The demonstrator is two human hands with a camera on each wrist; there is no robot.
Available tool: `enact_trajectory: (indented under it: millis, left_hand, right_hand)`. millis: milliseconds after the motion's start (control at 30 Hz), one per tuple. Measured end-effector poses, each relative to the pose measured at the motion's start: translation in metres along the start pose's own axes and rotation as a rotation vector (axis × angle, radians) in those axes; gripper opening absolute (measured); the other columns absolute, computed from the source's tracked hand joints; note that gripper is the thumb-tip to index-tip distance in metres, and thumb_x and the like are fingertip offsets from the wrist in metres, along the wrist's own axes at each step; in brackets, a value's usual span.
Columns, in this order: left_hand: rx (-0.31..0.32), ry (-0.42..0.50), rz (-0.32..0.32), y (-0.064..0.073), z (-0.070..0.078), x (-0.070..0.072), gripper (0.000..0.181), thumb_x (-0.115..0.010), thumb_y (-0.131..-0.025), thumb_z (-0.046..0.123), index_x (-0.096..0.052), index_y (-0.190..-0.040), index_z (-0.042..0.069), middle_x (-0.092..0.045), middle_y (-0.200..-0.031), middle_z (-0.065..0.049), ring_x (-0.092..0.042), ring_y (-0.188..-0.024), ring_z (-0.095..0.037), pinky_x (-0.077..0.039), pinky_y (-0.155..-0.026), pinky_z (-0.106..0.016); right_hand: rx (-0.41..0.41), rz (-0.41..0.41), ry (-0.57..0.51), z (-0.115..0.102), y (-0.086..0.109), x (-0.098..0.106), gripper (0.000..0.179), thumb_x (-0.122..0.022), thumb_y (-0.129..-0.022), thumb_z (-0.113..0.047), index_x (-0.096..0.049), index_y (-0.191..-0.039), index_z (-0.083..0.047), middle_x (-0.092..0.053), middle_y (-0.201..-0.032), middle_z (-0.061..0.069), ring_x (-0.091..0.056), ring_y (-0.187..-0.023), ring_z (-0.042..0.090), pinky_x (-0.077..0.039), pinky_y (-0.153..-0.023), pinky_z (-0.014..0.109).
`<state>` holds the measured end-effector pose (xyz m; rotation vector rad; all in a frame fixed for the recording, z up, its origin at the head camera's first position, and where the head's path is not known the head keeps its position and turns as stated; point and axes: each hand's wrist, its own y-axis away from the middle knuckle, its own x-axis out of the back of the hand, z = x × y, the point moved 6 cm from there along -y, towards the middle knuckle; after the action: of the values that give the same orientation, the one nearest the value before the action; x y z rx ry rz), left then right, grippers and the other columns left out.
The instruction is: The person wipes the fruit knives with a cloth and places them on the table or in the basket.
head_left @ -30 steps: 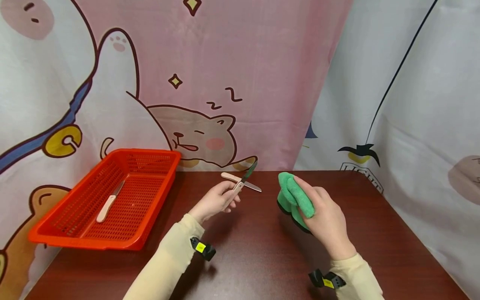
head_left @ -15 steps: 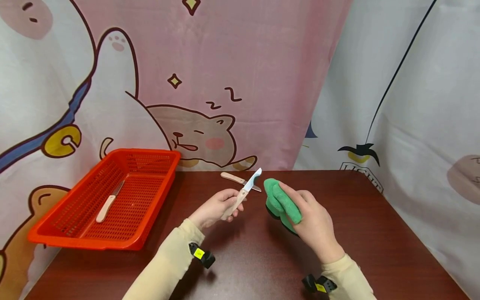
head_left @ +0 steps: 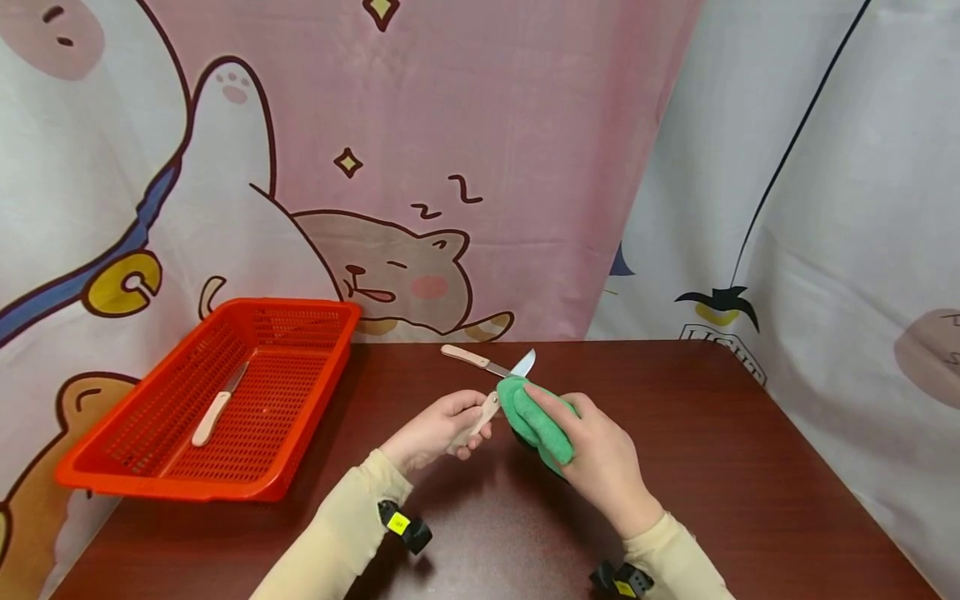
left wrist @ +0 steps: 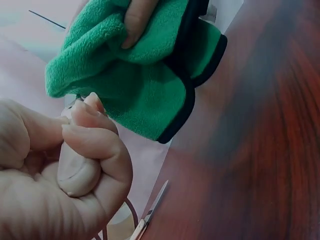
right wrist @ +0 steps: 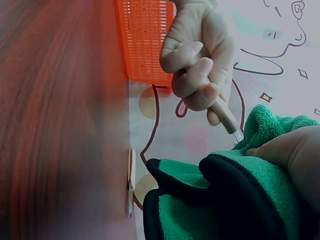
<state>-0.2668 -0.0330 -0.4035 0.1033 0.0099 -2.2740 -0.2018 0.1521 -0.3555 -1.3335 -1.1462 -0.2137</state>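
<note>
My left hand (head_left: 438, 427) grips the pale wooden handle of a small knife (head_left: 491, 404) above the brown table (head_left: 750, 467); its blade tip (head_left: 527, 363) sticks up past a green cloth. My right hand (head_left: 600, 458) holds that folded green cloth (head_left: 534, 418) with black edging, wrapped against the blade near the handle. In the left wrist view the left hand (left wrist: 60, 170) curls round the handle and the green cloth (left wrist: 145, 85) hangs just beyond. In the right wrist view the green cloth (right wrist: 225, 200) fills the near corner, with the left hand (right wrist: 200, 60) and knife handle (right wrist: 225, 115) behind.
A second knife (head_left: 468, 357) lies on the table near the back edge. A red mesh basket (head_left: 315, 417) stands at the left with a third knife (head_left: 213, 412) inside. A patterned cartoon curtain (head_left: 450, 167) hangs behind the table.
My right hand moved left with the green cloth and brought it onto the knife blade. My left hand turned the knife so its blade points up and right.
</note>
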Motion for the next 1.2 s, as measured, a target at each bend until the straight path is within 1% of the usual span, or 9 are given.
enact_trajectory:
  millis: [133, 267, 433, 500, 700, 933, 1200]
  left_hand:
    - [0.003, 0.007, -0.007, 0.002, 0.0, -0.003, 0.019, -0.04, -0.106, 0.008, -0.051, -0.116, -0.004, -0.056, -0.084, -0.007, -0.049, -0.064, -0.012, -0.042, -0.053, -0.021]
    - [-0.01, 0.004, -0.03, 0.004, 0.0, -0.005, 0.02, -0.039, -0.106, 0.008, -0.05, -0.116, -0.007, -0.056, -0.084, -0.007, -0.049, -0.064, -0.011, -0.042, -0.053, -0.021]
    - [-0.024, -0.001, -0.038, 0.008, 0.001, -0.006, 0.02, -0.039, -0.106, 0.007, -0.051, -0.114, -0.007, -0.055, -0.084, -0.012, -0.049, -0.063, -0.011, -0.041, -0.051, -0.021]
    - [-0.03, 0.002, -0.041, 0.009, 0.002, -0.006, 0.019, -0.039, -0.106, 0.006, -0.051, -0.113, -0.006, -0.055, -0.083, -0.012, -0.049, -0.062, -0.011, -0.041, -0.051, -0.021]
    - [-0.041, -0.004, -0.032, 0.011, 0.001, -0.004, 0.019, -0.039, -0.105, 0.005, -0.052, -0.115, -0.007, -0.057, -0.082, -0.008, -0.049, -0.062, -0.011, -0.042, -0.051, -0.02]
    - [-0.038, -0.008, -0.022, 0.013, -0.001, -0.001, 0.02, -0.042, -0.105, 0.003, -0.053, -0.118, -0.008, -0.058, -0.083, -0.012, -0.049, -0.062, -0.012, -0.043, -0.05, -0.02]
    - [-0.052, -0.016, -0.019, 0.015, -0.002, 0.001, 0.019, -0.044, -0.104, 0.003, -0.055, -0.115, -0.009, -0.059, -0.083, -0.014, -0.05, -0.061, -0.012, -0.043, -0.05, -0.02]
  right_hand:
    - [0.023, 0.0, 0.01, -0.004, 0.0, -0.003, 0.091, -0.088, -0.06, -0.003, -0.054, -0.14, -0.033, -0.058, -0.105, 0.006, -0.062, -0.073, 0.021, -0.047, -0.05, 0.032]
    - [0.034, -0.008, 0.017, -0.006, 0.001, -0.005, 0.093, -0.085, -0.058, 0.0, -0.055, -0.139, -0.033, -0.059, -0.105, 0.006, -0.06, -0.072, 0.021, -0.045, -0.049, 0.031]
    - [0.037, -0.007, 0.021, -0.008, 0.0, -0.007, 0.09, -0.085, -0.059, -0.001, -0.056, -0.138, -0.034, -0.059, -0.105, 0.006, -0.06, -0.072, 0.021, -0.046, -0.049, 0.031]
    - [0.036, -0.006, 0.023, -0.007, -0.001, -0.008, 0.089, -0.084, -0.06, -0.001, -0.056, -0.138, -0.034, -0.059, -0.105, 0.006, -0.06, -0.072, 0.021, -0.046, -0.049, 0.032]
    - [0.028, -0.015, 0.028, -0.006, -0.003, -0.011, 0.087, -0.085, -0.062, -0.003, -0.056, -0.138, -0.035, -0.058, -0.104, 0.006, -0.06, -0.073, 0.021, -0.047, -0.05, 0.032]
    - [0.014, -0.016, 0.033, -0.002, -0.006, -0.012, 0.089, -0.087, -0.061, -0.005, -0.055, -0.139, -0.035, -0.058, -0.103, 0.005, -0.061, -0.074, 0.021, -0.048, -0.051, 0.034]
    - [-0.019, 0.001, 0.046, 0.004, -0.011, -0.009, 0.09, -0.089, -0.059, -0.003, -0.056, -0.138, -0.033, -0.058, -0.103, 0.007, -0.061, -0.075, 0.023, -0.048, -0.051, 0.035]
